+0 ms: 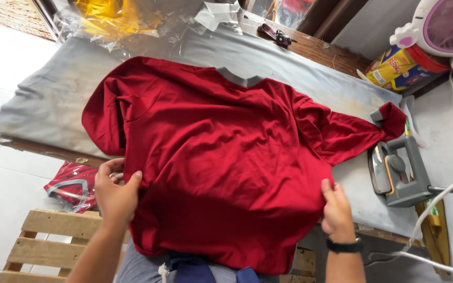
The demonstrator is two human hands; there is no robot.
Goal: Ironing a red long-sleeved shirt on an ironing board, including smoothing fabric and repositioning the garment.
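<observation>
A red T-shirt [221, 152] with a grey collar lies spread, wrinkled, over a grey padded ironing table [53, 99]. Its lower part hangs over the near edge toward me. My left hand [115, 193] grips the shirt's left side near the hem. My right hand [335, 207], with a black band on the wrist, pinches the shirt's right side edge. One sleeve reaches right, its grey cuff beside a grey iron [397, 170].
The iron stands on the table's right end with a white cord [436, 202] trailing off. A bagged red garment [72, 187] lies on the floor by a wooden pallet [48, 238]. Clear plastic bags [132, 23], a tin [402, 65] and a small pink fan [446, 29] sit behind.
</observation>
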